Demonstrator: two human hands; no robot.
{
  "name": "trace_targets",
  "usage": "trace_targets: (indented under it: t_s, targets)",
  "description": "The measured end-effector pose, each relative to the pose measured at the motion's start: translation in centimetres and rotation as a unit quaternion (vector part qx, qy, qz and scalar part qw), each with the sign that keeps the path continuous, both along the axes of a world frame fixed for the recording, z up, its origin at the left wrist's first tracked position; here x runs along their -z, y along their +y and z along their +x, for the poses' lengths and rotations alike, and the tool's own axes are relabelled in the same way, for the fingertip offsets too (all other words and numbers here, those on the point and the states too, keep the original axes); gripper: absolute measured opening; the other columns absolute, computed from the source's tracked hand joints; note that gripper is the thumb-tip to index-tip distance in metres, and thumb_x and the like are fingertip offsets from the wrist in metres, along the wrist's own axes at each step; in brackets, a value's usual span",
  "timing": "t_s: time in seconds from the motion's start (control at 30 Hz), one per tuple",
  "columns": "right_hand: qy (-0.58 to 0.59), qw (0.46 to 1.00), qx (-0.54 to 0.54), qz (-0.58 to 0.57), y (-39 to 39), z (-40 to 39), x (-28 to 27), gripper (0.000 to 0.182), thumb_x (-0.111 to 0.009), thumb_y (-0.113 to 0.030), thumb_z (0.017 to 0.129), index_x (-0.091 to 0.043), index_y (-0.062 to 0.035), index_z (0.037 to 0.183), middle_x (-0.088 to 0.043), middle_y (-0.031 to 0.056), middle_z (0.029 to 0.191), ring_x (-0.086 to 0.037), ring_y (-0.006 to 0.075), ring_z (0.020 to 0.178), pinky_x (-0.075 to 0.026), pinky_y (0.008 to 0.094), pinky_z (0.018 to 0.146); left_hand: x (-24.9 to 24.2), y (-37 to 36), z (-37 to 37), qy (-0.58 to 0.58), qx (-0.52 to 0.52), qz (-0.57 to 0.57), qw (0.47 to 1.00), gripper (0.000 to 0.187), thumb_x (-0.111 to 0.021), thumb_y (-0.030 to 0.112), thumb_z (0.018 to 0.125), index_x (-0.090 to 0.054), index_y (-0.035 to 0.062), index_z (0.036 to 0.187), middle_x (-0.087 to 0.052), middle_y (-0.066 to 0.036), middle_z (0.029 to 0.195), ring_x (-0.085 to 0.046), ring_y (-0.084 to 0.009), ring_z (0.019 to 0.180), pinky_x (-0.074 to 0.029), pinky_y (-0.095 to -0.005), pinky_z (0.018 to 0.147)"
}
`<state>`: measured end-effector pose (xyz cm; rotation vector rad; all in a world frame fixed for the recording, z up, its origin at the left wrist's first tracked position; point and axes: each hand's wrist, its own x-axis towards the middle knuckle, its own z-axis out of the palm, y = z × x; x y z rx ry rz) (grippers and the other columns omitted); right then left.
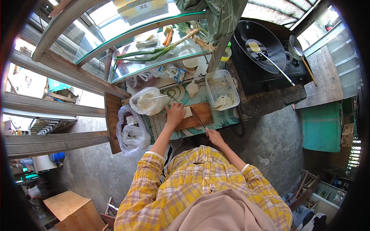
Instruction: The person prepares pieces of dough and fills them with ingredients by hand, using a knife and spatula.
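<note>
On the wooden cutting board [204, 111] lies a small white block [187, 112] that looks like tofu. My left hand [175, 114] is bent over the block's left side and steadies it with its fingers. My right hand [214, 136] is closed around the handle of a knife [199, 119]. The knife's thin dark blade slants up and left across the board, just right of the block. Left of the board is a plastic bag of white food [149, 101]. A plastic tub [222, 89] with pale batter or flour stands behind the board's right end.
A large black wok [258, 46] with a ladle sits on the stove at the back right. A glass display case [154, 54] holding spring onions and carrots rises behind the work surface. Another plastic bag [133, 133] hangs at the left edge. A paper cup [191, 64] stands behind.
</note>
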<state>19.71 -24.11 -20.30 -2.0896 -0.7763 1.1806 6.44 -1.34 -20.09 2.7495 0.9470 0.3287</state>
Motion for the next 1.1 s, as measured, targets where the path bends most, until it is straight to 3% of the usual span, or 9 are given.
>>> trace_targets:
  t_s: [0.13, 0.37, 0.47, 0.57, 0.63, 0.73, 0.83, 1.1]
  targets:
    - [0.003, 1.000, 0.002, -0.007, 0.0, 0.1, -0.2, 0.057, -0.040, -0.052, 0.092, -0.056, -0.0015, 0.072, -0.054, 0.0084, 0.057, -0.055, 0.0178, 0.055, -0.042, 0.0317, 0.056, 0.5, 1.0, -0.1, -0.003, -0.006, -0.023, 1.000, 0.020, -0.056, 0.013, 0.082, -0.067, 0.0180, 0.098, -0.058, -0.002, 0.095, -0.051, -0.0218, 0.098, -0.031, -0.0515, 0.085]
    - [0.000, 1.000, 0.008, -0.012, -0.1, 0.2, -0.5, 0.054, -0.042, -0.050, 0.091, -0.056, -0.0013, 0.073, -0.053, 0.0096, 0.057, -0.055, 0.0190, 0.057, -0.042, 0.0320, 0.058, 0.0, 1.1, 0.3, 0.019, 0.001, -0.009, 1.000, 0.022, -0.058, 0.009, 0.077, -0.070, 0.0192, 0.092, -0.058, -0.002, 0.093, -0.052, -0.0216, 0.096, -0.032, -0.0498, 0.083]
    - [0.026, 0.998, -0.004, -0.052, -0.1, 0.5, -1.1, 0.053, -0.040, -0.049, 0.092, -0.060, -0.0011, 0.083, -0.063, 0.0197, 0.083, -0.060, 0.0385, 0.082, -0.045, 0.0420, 0.073, -0.3, 0.9, 0.1, 0.005, 0.011, 0.010, 1.000, 0.024, -0.058, 0.009, 0.076, -0.068, 0.0182, 0.096, -0.058, -0.003, 0.094, -0.052, -0.0219, 0.096, -0.033, -0.0486, 0.084]
    - [-0.100, 0.995, 0.013, 0.008, 0.1, 0.2, -1.1, 0.046, -0.044, -0.045, 0.091, -0.061, -0.0025, 0.085, -0.062, 0.0162, 0.074, -0.062, 0.0325, 0.073, -0.045, 0.0389, 0.065, -0.7, 0.6, -0.3, -0.030, -0.004, -0.030, 0.999, 0.030, -0.061, 0.015, 0.077, -0.063, 0.0150, 0.106, -0.058, -0.006, 0.099, -0.052, -0.0237, 0.099, -0.035, -0.0469, 0.085]
    - [-0.112, 0.993, 0.018, -0.003, 0.7, 0.5, -3.2, 0.041, -0.045, -0.043, 0.090, -0.060, -0.0047, 0.095, -0.063, 0.0183, 0.083, -0.060, 0.0364, 0.081, -0.046, 0.0424, 0.070, -0.9, 0.4, -0.9, -0.077, -0.024, -0.105, 0.991, 0.044, -0.064, 0.021, 0.076, -0.056, 0.0132, 0.118, -0.056, -0.008, 0.106, -0.050, -0.0251, 0.104, -0.037, -0.0454, 0.087]
    - [-0.139, 0.990, 0.023, 0.023, 1.9, 0.8, -4.3, 0.036, -0.049, -0.038, 0.089, -0.059, -0.0058, 0.102, -0.064, 0.0177, 0.083, -0.060, 0.0368, 0.082, -0.046, 0.0428, 0.070, -3.0, -1.3, -2.5, -0.024, 0.005, -0.060, 0.998, 0.068, -0.069, 0.028, 0.073, -0.041, 0.0108, 0.132, -0.052, -0.010, 0.114, -0.047, -0.0261, 0.111, -0.038, -0.0439, 0.089]
    - [-0.142, 0.989, 0.015, 0.033, 2.8, 0.9, -4.6, 0.033, -0.053, -0.034, 0.087, -0.059, -0.0061, 0.104, -0.064, 0.0166, 0.084, -0.060, 0.0358, 0.083, -0.045, 0.0420, 0.069, -1.7, -1.4, -3.6, 0.006, 0.000, -0.062, 0.998, 0.078, -0.071, 0.029, 0.072, -0.033, 0.0115, 0.138, -0.050, -0.008, 0.118, -0.044, -0.0245, 0.115, -0.037, -0.0439, 0.089]
    - [-0.203, 0.976, -0.056, 0.059, 5.7, 1.2, -3.9, 0.032, -0.057, -0.027, 0.083, -0.056, -0.0091, 0.109, -0.061, 0.0133, 0.102, -0.058, 0.0333, 0.095, -0.046, 0.0426, 0.079, -1.3, -1.0, -3.6, 0.050, 0.025, -0.036, 0.998, 0.078, -0.071, 0.027, 0.070, -0.034, 0.0114, 0.137, -0.051, -0.006, 0.116, -0.046, -0.0221, 0.110, -0.037, -0.0443, 0.087]
